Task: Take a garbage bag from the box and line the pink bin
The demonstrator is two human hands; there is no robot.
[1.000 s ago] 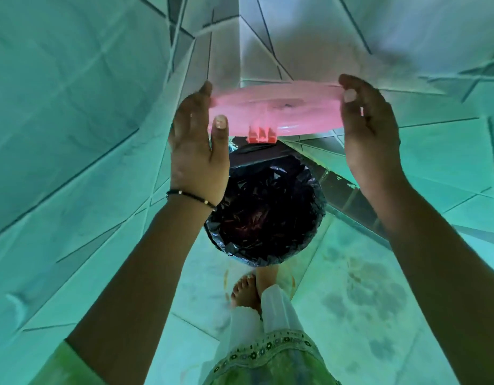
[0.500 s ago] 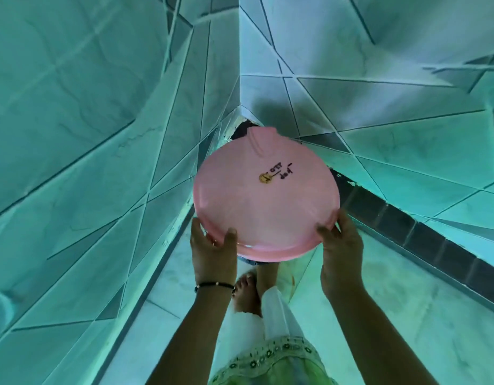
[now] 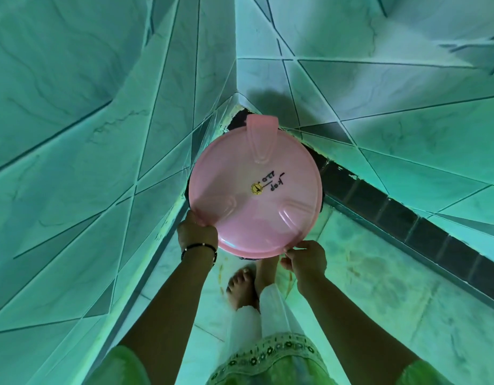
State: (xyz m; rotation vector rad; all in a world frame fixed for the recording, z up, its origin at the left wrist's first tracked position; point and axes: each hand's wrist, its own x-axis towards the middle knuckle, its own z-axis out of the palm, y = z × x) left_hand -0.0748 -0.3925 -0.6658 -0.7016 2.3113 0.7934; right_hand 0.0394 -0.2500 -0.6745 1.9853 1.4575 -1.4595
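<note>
The round pink lid [image 3: 255,190] lies flat over the bin in the tiled corner, its hinge tab pointing to the far wall, with a yellow sticker and black writing at its middle. It hides the bin almost entirely; only a dark sliver of black garbage bag [image 3: 252,257] shows under its near rim. My left hand [image 3: 197,234] grips the lid's near-left edge. The near-right edge is pinched by my right hand [image 3: 304,259]. No box is in view.
Green-tinted tiled walls [image 3: 101,162] meet in a corner just behind the bin. A dark tile skirting [image 3: 406,218] runs along the right wall. My bare foot [image 3: 241,287] and white trouser leg stand on the floor tiles right below the bin.
The lid was held up edge-on above the bag-lined bin; it has come down flat over the bin, hiding the bag. Both hands slid to the lid's near rim.
</note>
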